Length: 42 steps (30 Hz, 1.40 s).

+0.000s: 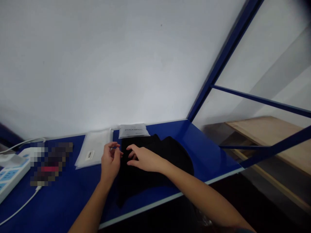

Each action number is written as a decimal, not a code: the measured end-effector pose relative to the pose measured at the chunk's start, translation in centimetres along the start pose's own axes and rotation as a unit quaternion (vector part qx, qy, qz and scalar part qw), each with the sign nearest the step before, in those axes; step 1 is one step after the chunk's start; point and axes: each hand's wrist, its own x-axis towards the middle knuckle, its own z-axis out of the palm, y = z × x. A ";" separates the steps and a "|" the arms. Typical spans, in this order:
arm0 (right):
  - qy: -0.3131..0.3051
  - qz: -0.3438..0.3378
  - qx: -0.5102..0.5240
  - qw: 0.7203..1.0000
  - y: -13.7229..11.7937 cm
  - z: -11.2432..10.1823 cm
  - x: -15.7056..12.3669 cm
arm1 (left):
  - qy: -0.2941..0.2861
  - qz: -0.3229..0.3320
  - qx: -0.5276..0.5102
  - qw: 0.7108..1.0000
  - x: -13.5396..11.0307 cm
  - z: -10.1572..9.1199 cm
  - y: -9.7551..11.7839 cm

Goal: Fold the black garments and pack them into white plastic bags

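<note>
A black cloth [167,155] lies spread on the blue table [209,152]. My left hand [110,160] is at the cloth's left edge, its fingers curled and pinching the fabric. My right hand [143,157] rests palm down on the cloth just beside it, with the fingers bent onto the fabric near the left hand's fingertips. Both forearms reach in from the bottom of the view.
A stack of clear plastic bags [93,152] lies left of the cloth, and a grey labelled packet [133,130] sits behind it against the white wall. A white power strip [12,171] with a cable is at far left. Blue frame bars [262,102] and a wooden shelf [267,129] are at right.
</note>
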 end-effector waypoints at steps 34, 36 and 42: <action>0.036 -0.115 -0.083 0.989 4.8 -3.3 -10.6 | -0.357 0.085 0.124 0.922 -5.2 2.6 5.4; 0.055 -0.091 -0.042 0.993 4.8 -3.4 -10.5 | -0.359 0.058 0.083 0.928 -4.6 2.3 5.7; 0.196 -0.089 0.012 0.976 3.8 -5.2 -6.6 | -0.230 0.064 0.024 0.971 -0.1 3.4 6.9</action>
